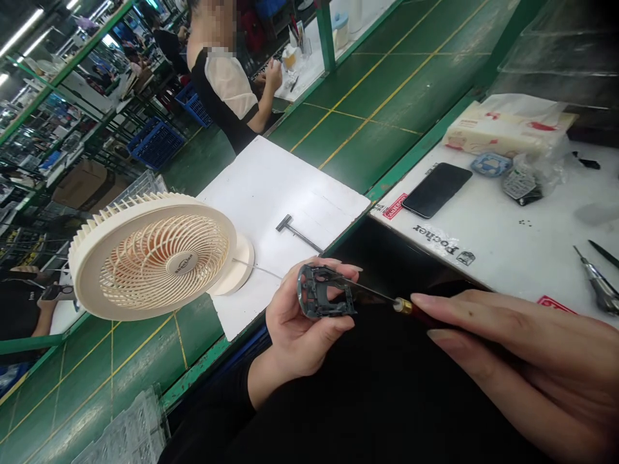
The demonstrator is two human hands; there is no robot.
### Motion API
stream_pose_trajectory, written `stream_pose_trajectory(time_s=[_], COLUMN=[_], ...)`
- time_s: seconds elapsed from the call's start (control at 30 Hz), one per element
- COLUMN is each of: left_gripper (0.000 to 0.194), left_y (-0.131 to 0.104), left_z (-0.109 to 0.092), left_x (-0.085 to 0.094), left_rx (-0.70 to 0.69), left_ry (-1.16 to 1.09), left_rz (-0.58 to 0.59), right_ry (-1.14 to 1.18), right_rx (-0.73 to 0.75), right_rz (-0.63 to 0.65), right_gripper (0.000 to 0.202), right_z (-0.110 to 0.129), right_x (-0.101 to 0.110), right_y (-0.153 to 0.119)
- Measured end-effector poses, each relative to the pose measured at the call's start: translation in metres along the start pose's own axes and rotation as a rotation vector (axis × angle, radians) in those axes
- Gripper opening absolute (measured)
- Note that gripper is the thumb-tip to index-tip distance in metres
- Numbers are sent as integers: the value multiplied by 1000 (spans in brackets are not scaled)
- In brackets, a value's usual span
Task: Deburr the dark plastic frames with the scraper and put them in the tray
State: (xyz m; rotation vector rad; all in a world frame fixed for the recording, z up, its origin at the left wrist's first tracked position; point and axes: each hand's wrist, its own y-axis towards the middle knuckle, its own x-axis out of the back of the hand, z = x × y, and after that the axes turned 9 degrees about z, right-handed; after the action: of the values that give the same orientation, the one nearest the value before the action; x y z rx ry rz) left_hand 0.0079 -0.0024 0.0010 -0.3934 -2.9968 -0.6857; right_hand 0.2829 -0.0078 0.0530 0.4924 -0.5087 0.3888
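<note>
My left hand [302, 332] grips a small dark plastic frame [322, 293] with a wide opening in it, its fingers curled round the back and the thumb along the lower edge. In my right hand [522, 361] is a thin tool [403, 305] with a brass collar and a reddish handle, pinched between thumb and fingers. The tool's slim metal shaft points left, and its end meets the upper part of the dark frame. Whether the tip is inside the frame cannot be made out.
A cream fan [184, 264] stands on a white board [290, 174] beside a T-shaped metal tool [302, 234]. On the right bench lie a black phone [437, 190], a tissue pack [507, 125], a bagged part [522, 180] and a pen-like tool [597, 280]. Another person [227, 84] sits beyond.
</note>
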Motion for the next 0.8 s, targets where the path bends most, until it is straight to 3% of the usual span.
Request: stream_pose_trajectory(time_s=[0.1, 0.27, 0.37, 0.43, 0.6, 0.7, 0.8], left_gripper=[72, 71, 68, 67, 64, 62, 62], left_y=[3, 2, 2, 4, 14, 18, 19], left_z=[-1, -3, -3, -3, 1, 9, 16], left_x=[-3, -3, -4, -5, -11, -16, -22], left_rx=[-44, 0, 36, 81, 285, 341, 389], left_ry=[-50, -88, -189, -316, -605, -715, -674], left_rz=[-21, -30, -54, -75, -78, -14, 49], right_ry=[-3, -75, -349, -538, -769, -790, -845], right_rx=[14, 25, -276, -563, -869, -944, -991], right_rz=[-30, -87, -234, -325, -149, -27, -36], right_gripper=[61, 56, 35, 38, 49, 46, 49], right_z=[1, -7, -38, -70, -146, -163, -150], right_x=[0, 2, 8, 15, 38, 40, 28], right_y=[0, -3, -13, -26, -74, -93, -85])
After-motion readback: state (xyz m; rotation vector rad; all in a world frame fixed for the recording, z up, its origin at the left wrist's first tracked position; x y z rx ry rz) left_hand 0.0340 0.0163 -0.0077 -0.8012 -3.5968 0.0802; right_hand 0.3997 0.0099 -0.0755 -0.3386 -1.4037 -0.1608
